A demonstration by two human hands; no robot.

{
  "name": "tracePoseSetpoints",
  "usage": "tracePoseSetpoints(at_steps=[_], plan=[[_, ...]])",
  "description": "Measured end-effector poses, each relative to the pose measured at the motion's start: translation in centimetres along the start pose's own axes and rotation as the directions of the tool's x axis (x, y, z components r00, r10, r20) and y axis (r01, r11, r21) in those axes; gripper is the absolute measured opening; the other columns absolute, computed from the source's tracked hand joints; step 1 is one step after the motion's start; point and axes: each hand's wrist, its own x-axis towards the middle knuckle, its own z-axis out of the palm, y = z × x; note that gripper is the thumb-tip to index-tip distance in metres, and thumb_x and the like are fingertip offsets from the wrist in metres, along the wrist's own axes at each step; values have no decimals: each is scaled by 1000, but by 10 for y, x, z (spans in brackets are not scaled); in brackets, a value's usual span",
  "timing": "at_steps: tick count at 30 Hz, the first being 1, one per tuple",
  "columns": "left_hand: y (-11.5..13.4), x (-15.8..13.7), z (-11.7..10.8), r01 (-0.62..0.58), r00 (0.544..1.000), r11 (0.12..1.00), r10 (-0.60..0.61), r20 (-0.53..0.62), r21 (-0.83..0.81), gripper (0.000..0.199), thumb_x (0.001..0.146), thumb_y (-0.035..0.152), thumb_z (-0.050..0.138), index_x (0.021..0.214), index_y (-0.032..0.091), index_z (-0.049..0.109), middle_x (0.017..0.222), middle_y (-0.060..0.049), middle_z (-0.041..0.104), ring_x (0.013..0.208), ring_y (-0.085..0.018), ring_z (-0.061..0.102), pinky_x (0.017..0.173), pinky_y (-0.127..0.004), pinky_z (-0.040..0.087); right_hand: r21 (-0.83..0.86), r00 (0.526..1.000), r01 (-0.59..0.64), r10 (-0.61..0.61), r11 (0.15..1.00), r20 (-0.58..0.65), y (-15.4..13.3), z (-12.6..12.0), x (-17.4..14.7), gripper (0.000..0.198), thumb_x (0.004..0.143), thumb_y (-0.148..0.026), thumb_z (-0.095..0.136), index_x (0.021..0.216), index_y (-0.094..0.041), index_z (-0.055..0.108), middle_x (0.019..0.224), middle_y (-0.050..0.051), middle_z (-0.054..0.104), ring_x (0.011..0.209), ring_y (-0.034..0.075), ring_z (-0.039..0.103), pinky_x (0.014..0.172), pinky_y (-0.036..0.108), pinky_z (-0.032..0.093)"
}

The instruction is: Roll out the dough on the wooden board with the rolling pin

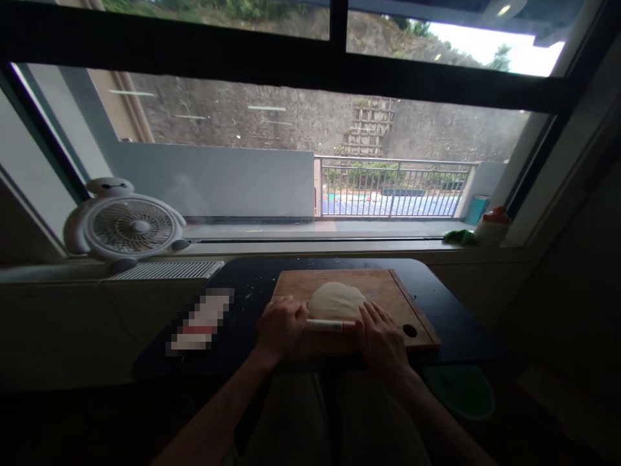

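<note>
Dough (pixel 336 299), pale and flattened into a rounded sheet with faint creases across its top, lies near the middle of a light-brown rectangular wooden cutting board (pixel 385 291). Along its near edge sits a slim white cylindrical roller (pixel 326 325) with red and dark markings, set crosswise between two bare hands. The left hand (pixel 282 322) has its fingers bent and closed over the roller's left end, knuckles up. The right hand (pixel 381 330) covers the other end, its fingers straighter and close together, tips by the dough's right edge; whether they wrap underneath, I cannot tell.

At the board's near right corner is a dark round hole, and a darker strip runs down its right side. The board rests on a dark table (pixel 451 323) with rounded corners and pale specks on its surface. On the table's left part, a blurred-out whitish and red item (pixel 201 320) cannot be made out. Below the table's right side shows a green rounded surface (pixel 460 388).

Beyond stands a white figure-shaped fan (pixel 136 226) by the window. On the right of the pale windowsill (pixel 315 247) are a green cloth (pixel 458 237) and a whitish bottle with an orange top (pixel 492 226). Outside, a metal railing (pixel 395 188) fronts a grey rock wall (pixel 272 120).
</note>
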Motion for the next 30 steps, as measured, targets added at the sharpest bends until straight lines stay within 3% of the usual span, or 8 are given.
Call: tracePoseSetpoints(at_steps=[4, 6, 14, 17, 20, 24, 28, 30], plan=[[0, 43, 8, 64, 996, 998, -64, 58, 3, 38, 89, 30, 34, 67, 20, 63, 80, -6, 66, 79, -22, 60, 71, -33, 40, 0, 984, -138, 137, 990, 116, 7, 3, 55, 39, 97, -32, 28, 111, -20, 62, 123, 8, 56, 116, 20, 48, 100, 34, 31], [0, 52, 9, 95, 993, 995, -95, 77, -2, 37, 88, 30, 35, 68, 20, 64, 80, -6, 66, 79, -22, 60, 70, -33, 40, -1, 973, -173, 171, 985, 157, 8, 2, 66, 39, 97, -35, 29, 109, -21, 63, 121, 7, 58, 113, 20, 50, 97, 33, 34], [4, -19, -8, -43, 999, 999, 42, -28, -23, 35, 93, 37, 32, 74, 21, 58, 82, -5, 59, 83, -21, 54, 75, -34, 40, -30, 997, -56, 57, 998, 44, 1, 0, 15, 38, 97, -35, 29, 118, -22, 58, 131, 5, 50, 128, 22, 34, 104, 37, 23], [3, -7, -7, -68, 998, 998, 68, -2, -13, 34, 93, 37, 32, 80, 22, 59, 89, -6, 60, 91, -23, 53, 81, -36, 39, -34, 992, -76, 79, 997, 103, 1, 0, 34, 36, 96, -34, 30, 106, -22, 63, 124, 5, 55, 122, 22, 39, 103, 37, 25], [-2, 31, 4, 14, 999, 999, -12, 47, -29, 33, 92, 34, 32, 83, 21, 61, 97, -8, 62, 98, -23, 53, 84, -37, 39, -44, 981, -128, 133, 991, 143, -2, -2, 56, 37, 96, -35, 31, 99, -22, 65, 119, 7, 58, 114, 22, 46, 98, 36, 31], [-5, 65, 13, 110, 990, 993, -107, 96, -37, 38, 92, 35, 31, 82, 21, 65, 97, -9, 66, 100, -25, 55, 86, -39, 40, -25, 997, -38, 40, 999, 60, -13, -7, 38, 35, 97, -34, 31, 100, -21, 64, 122, 7, 56, 118, 22, 44, 98, 36, 31], [-7, 43, 13, -38, 996, 993, 47, 79, -110, 36, 92, 37, 32, 90, 25, 66, 105, -4, 66, 114, -22, 50, 101, -39, 31, 13, 997, 79, -79, 997, 14, -19, -5, 5, 33, 96, -30, 34, 120, -20, 55, 122, 6, 56, 122, 22, 40, 102, 38, 29], [-10, 27, 12, -117, 991, 983, 126, 54, -143, 37, 94, 37, 29, 102, 26, 64, 117, -3, 62, 124, -21, 41, 107, -41, 23, 19, 997, 81, -81, 997, 20, -18, -5, 7, 32, 96, -32, 35, 116, -20, 57, 119, 6, 58, 122, 23, 40, 103, 38, 27]])
